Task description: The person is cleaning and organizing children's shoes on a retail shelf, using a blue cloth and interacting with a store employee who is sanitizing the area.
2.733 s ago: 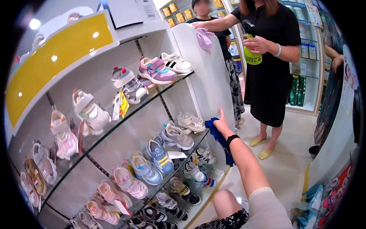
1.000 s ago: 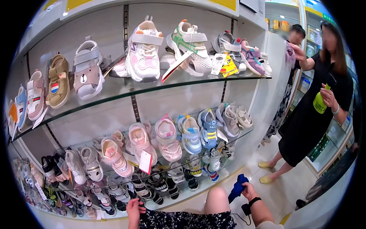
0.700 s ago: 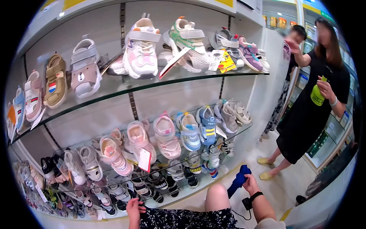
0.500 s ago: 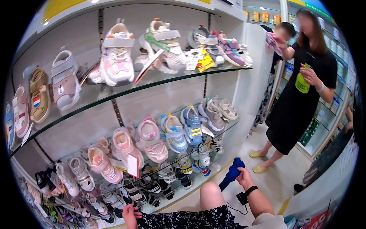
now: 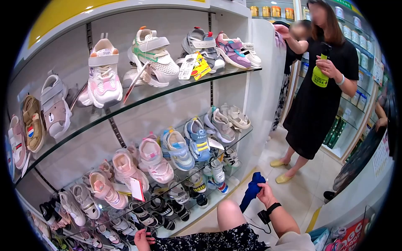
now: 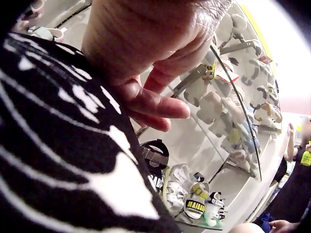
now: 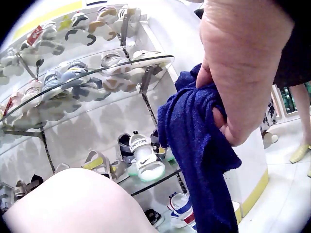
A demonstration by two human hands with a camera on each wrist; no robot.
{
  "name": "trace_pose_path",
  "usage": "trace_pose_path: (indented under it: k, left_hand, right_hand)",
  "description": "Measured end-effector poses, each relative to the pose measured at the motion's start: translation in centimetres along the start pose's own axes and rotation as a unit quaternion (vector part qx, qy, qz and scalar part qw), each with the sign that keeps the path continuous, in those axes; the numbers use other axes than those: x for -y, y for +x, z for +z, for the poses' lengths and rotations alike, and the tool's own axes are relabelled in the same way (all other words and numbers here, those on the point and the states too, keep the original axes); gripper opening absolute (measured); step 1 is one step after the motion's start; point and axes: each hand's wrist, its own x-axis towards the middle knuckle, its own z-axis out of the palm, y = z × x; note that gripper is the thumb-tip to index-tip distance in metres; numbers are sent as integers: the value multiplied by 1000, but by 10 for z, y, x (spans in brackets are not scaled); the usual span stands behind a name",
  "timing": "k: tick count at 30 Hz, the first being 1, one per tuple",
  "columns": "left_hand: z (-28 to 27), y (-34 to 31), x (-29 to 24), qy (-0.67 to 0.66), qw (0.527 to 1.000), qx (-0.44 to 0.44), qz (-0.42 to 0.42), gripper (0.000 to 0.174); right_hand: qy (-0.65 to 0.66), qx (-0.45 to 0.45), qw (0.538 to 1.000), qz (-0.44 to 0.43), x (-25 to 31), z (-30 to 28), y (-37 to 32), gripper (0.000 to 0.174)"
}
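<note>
My right hand (image 5: 265, 195) pinches a dark blue terry cloth (image 5: 251, 191) beside my bent knee, and the cloth hangs down from the grip. In the right wrist view the cloth (image 7: 197, 126) is bunched between thumb and fingers, its long end trailing below. My left hand (image 5: 143, 240) lies at the patterned skirt (image 5: 197, 242) over my lap, fingers loosely bent and holding nothing. Close up in the left wrist view, that hand (image 6: 150, 63) hovers by the dark skirt. Both hands are apart from the shelves of children's shoes (image 5: 155, 161).
Glass shelves (image 5: 155, 98) with several rows of shoes fill the left and centre. A person in a black dress (image 5: 316, 113) stands at right, holding a green spray bottle (image 5: 320, 75) and reaching to the white end panel (image 5: 264, 62). Another person stands behind. Pale floor tiles (image 5: 293, 196) lie between.
Earlier my right arm was stretched toward the shelf end with the cloth; it is now drawn back beside my knee. My left hand has come into view. Lately the head view has swung right.
</note>
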Motion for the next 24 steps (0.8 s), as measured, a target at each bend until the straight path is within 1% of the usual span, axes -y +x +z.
trace_pose_path:
  k: [4, 10, 18, 21, 24]
  left_hand:
    - [0, -2, -3, 4, 1000, 6, -2, 21]
    - [3, -1, -3, 6, 1000, 3, -4, 23]
    - [1, -3, -3, 16, 1000, -2, -3, 22]
    - [-19, 29, 39, 4, 1000, -10, -3, 20]
    - [-2, -2, -2, 15, 1000, 1, 1, 24]
  right_hand:
    - [3, -26, 1000, -5, 4, 4, -7, 36]
    - [8, -11, 1000, -15, 8, 1, -6, 38]
    - [16, -13, 1000, -4, 7, -4, -4, 38]
    - [20, -11, 1000, -5, 7, -3, -5, 38]
    - [24, -11, 1000, -9, 9, 1, -7, 38]
